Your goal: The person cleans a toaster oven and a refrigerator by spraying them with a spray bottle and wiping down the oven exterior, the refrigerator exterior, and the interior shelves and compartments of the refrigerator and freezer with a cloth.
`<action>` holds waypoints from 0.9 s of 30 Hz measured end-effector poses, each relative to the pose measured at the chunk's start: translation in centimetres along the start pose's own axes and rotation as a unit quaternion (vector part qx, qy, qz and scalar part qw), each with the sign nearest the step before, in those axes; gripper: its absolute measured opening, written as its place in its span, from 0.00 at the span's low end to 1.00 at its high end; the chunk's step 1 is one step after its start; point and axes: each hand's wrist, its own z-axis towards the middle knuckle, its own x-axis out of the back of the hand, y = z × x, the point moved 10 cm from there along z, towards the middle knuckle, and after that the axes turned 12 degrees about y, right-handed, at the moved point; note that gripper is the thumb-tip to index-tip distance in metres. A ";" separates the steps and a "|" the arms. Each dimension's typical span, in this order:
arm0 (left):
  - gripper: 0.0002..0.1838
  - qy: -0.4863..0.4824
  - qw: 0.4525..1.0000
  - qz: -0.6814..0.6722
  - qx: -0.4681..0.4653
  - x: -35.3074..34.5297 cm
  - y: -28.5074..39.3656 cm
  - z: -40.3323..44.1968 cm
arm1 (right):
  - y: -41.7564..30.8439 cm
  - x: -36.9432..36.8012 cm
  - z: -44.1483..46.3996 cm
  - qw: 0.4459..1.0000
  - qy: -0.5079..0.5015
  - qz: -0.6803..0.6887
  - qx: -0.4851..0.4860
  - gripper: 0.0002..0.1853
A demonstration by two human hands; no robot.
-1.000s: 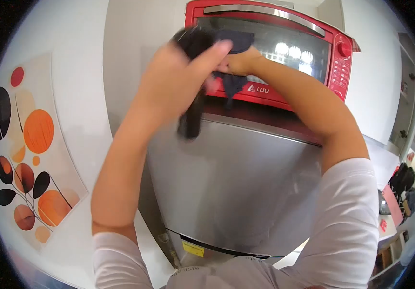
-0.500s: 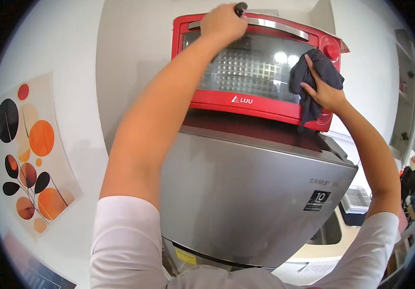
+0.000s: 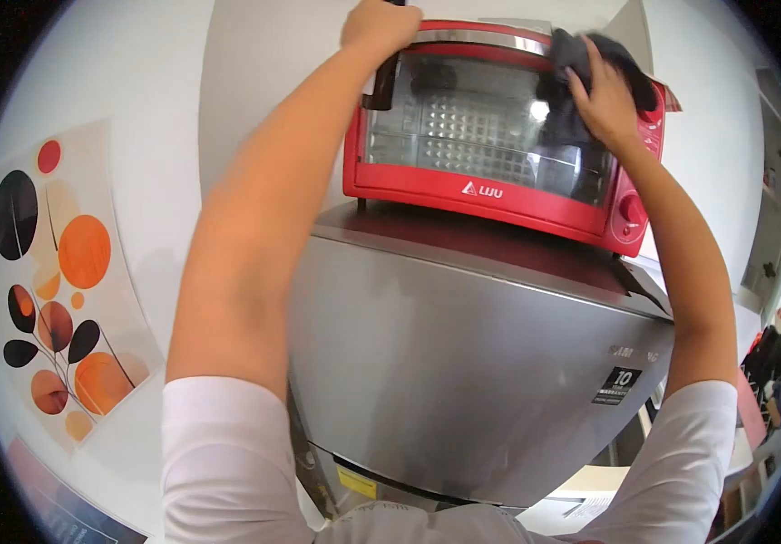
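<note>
My left hand (image 3: 380, 29) is closed around a dark bottle (image 3: 380, 89) at the upper left of the red toaster oven (image 3: 536, 207). The bottle's lower part hangs below the hand, in front of the oven's left edge; its top is cut off by the frame. With my right hand (image 3: 610, 100) I press a dark grey cloth (image 3: 572, 56) against the upper right of the glass door, by the right end of the metal handle (image 3: 490, 36). The cloth covers the upper part of the control panel. Through the glass a dimpled metal inside shows. The oven door is closed.
Beneath the oven stands a silver fridge (image 3: 463, 363) with a warranty sticker (image 3: 616, 385). A poster with coloured circles (image 3: 82, 263) hangs on the left wall. Shelving (image 3: 771, 199) lies at the far right, with a counter (image 3: 590, 480) low behind the fridge.
My right hand and the cloth have moved up the door toward the handle's right end, uncovering the lower knob. My left hand has shifted left with the bottle, whose body now shows below it.
</note>
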 end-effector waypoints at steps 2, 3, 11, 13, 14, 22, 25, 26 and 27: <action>0.17 0.010 1.000 -0.001 0.003 2.2 -2.1 1.1 | 1.5 -1.9 -0.5 0.999 0.000 -0.031 0.036 0.33; 0.17 0.020 1.000 0.004 0.001 3.2 -2.9 1.5 | 0.3 -2.1 -0.2 0.997 -0.001 -0.046 0.054 0.33; 0.13 0.014 0.996 -0.081 0.047 7.4 -7.5 1.0 | -14.0 -9.5 2.6 0.989 -0.047 0.021 0.141 0.32; 0.13 0.011 0.993 -0.099 0.056 8.0 -8.2 0.8 | -15.9 -12.2 2.9 0.988 -0.079 0.012 0.135 0.33; 0.13 0.007 0.993 -0.102 0.064 8.2 -8.7 0.6 | -17.1 -13.1 3.2 0.988 -0.059 0.027 0.141 0.32; 0.14 -0.034 0.990 -0.110 0.085 6.7 -10.1 -0.3 | -19.9 -16.0 5.6 0.989 -0.127 0.025 0.077 0.17; 0.14 -0.053 0.990 -0.107 0.073 5.3 -8.6 -0.9 | -17.4 -13.6 6.3 0.986 -0.134 0.059 0.085 0.17; 0.14 -0.054 0.994 -0.076 0.057 5.0 -7.9 -1.0 | -16.2 -12.4 6.3 0.986 -0.131 0.074 0.079 0.17; 0.14 -0.054 0.997 -0.046 0.040 4.8 -6.9 -1.1 | -14.7 -11.1 6.3 0.986 -0.138 0.069 0.064 0.17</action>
